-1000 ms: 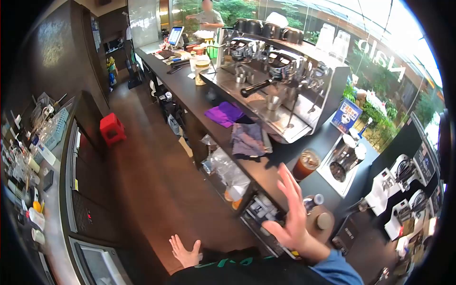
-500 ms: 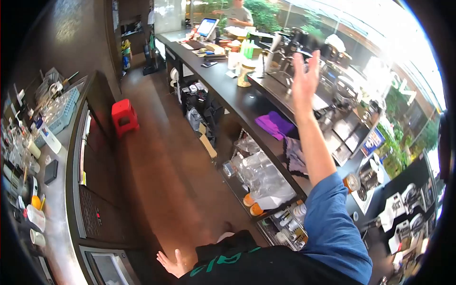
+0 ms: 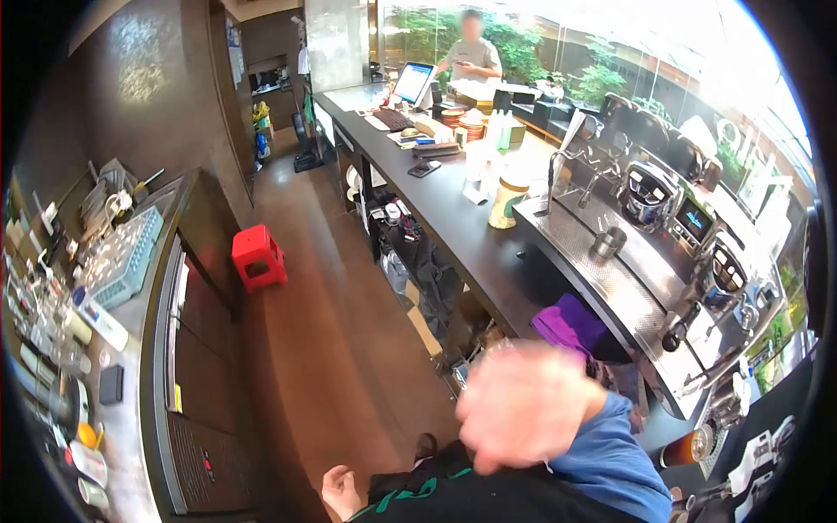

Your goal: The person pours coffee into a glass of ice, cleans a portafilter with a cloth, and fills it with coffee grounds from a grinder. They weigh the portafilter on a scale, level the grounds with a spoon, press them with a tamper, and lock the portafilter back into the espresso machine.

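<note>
My right hand [image 3: 527, 405] is raised in front of my body at lower centre, smeared by motion. Its fingers look bent, but I cannot make out whether anything is in them. Behind it, a purple cloth [image 3: 571, 324] lies at the edge of the coffee machine's counter. Low beside my dark apron [image 3: 418, 497], my left hand [image 3: 343, 494] hangs over the floor, loosely curled, fingers apart, nothing seen in it. The espresso machine [image 3: 649, 196] stands on the right counter, with a small metal cup [image 3: 609, 242] on its drip tray.
A red stool [image 3: 259, 257] stands on the brown floor [image 3: 340, 349] of the aisle. The left counter holds a blue rack [image 3: 131, 261] and bottles. Along the right counter are a phone [image 3: 425, 168], a yellowish jar [image 3: 508, 202] and a screen [image 3: 413, 84]. A person [image 3: 473, 57] stands beyond it.
My right hand has come down from over the coffee machine to in front of my body. The fingers of my left hand are more curled. My view has shifted, showing more of the coffee machine.
</note>
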The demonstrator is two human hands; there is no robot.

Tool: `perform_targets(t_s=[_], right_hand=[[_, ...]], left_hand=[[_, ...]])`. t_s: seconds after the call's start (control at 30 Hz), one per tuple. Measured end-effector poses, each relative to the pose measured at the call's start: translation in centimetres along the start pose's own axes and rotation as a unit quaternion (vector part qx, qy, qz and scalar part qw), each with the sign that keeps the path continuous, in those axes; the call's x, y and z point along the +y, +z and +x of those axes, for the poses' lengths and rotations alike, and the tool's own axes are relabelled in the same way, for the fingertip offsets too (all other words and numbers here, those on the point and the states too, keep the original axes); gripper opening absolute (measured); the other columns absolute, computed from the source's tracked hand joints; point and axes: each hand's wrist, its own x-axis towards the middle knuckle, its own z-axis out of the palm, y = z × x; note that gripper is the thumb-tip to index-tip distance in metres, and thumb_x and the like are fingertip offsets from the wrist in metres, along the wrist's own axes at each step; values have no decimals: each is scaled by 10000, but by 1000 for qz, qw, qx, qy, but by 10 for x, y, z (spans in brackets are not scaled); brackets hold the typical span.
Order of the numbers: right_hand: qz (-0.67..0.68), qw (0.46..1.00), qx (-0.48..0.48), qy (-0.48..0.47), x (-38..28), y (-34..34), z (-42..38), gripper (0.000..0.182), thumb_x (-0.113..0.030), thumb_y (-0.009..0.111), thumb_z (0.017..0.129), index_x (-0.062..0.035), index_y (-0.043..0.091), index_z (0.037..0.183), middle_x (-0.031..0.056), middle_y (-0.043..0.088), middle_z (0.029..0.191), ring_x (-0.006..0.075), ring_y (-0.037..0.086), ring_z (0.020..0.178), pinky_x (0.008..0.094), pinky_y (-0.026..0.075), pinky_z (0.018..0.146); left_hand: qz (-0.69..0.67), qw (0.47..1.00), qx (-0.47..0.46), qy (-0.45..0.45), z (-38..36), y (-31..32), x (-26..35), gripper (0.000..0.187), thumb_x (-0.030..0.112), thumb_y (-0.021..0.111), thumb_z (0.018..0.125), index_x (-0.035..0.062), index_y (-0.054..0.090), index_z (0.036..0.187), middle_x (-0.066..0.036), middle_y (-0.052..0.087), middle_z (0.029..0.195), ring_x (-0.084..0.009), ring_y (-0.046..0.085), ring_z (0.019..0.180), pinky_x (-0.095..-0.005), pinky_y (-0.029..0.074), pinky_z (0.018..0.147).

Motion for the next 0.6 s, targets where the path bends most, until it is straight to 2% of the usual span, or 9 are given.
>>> perform_targets(t_s=[0.03,0.07,0.1,0.17,0.23,0.37,0.5,0.57,0.6], right_hand=[[-89,915,382,-92,0,59,-4,215,-224,604,835,-63,564,699,38,583,710,122,540,603,236,420,520],[1,911,410,-39,0,76,-13,226,-199,612,825,-65,539,658,33,556,648,129,506,541,245,397,484],[91,896,435,14,4,88,-21,247,-174,619,814,-67,515,617,28,529,587,137,472,478,253,374,447],[79,833,527,150,23,118,-40,225,-90,617,749,-62,480,573,24,481,531,162,414,421,268,338,407],[92,786,570,220,37,134,-57,167,-52,600,687,-39,486,565,35,437,497,194,384,414,284,315,402],[30,813,512,274,49,126,-89,159,-61,603,702,-39,506,579,25,435,510,186,412,430,283,349,415],[-55,786,485,380,53,135,-110,125,-37,576,688,-44,503,588,21,442,522,185,449,447,288,399,440],[-98,766,487,408,60,142,-116,112,-25,536,673,-50,497,571,21,438,505,182,457,449,282,394,437],[-113,756,480,430,64,147,-117,123,-34,538,678,-50,495,564,21,434,500,180,456,446,278,389,433]], left_hand=[[-8,999,-42,-1,16,15,11,165,-119,523,748,-45,617,862,-139,663,868,-179,630,747,-286,502,733],[-14,997,-10,79,20,42,45,231,-172,433,677,-48,626,701,-108,645,670,-181,629,688,-282,501,721],[-1,997,-15,79,29,60,65,221,-156,422,663,-28,598,627,-92,609,587,-174,612,615,-301,509,692],[-105,991,-54,65,52,89,71,242,-148,388,675,-9,552,566,-80,571,528,-151,572,555,-299,504,664],[-116,989,-73,56,70,113,80,243,-140,375,665,20,491,522,-44,505,483,-122,520,511,-288,497,652],[-56,985,-156,48,110,150,85,235,-101,354,689,53,453,540,-24,447,475,-120,446,453,-331,503,645],[-65,970,-226,57,152,196,99,197,-106,342,641,32,446,548,-47,499,513,-116,498,538,-292,480,683],[-56,967,-234,87,168,232,113,200,-118,352,660,28,462,576,-81,560,577,-133,538,593,-289,474,680],[-43,961,-239,131,180,249,111,197,-123,399,709,24,476,602,-110,617,681,-152,580,678,-295,478,699]])
